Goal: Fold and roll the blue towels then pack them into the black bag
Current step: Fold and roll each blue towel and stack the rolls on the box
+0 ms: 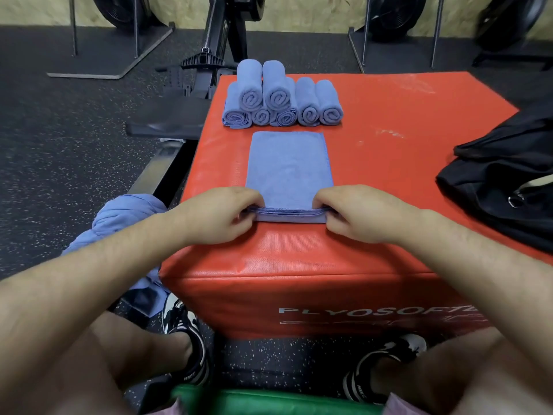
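Note:
A folded blue towel lies lengthwise on the red foam box. My left hand pinches its near left corner and my right hand pinches its near right corner, the near edge curled up slightly between them. Several rolled blue towels are stacked in two layers at the far side of the box. The black bag lies on the box's right side, partly out of view.
A heap of loose blue towels sits left of the box on a rowing machine rail. Gym equipment frames stand at the back on the dark speckled floor. My knees and shoes are below the box's front.

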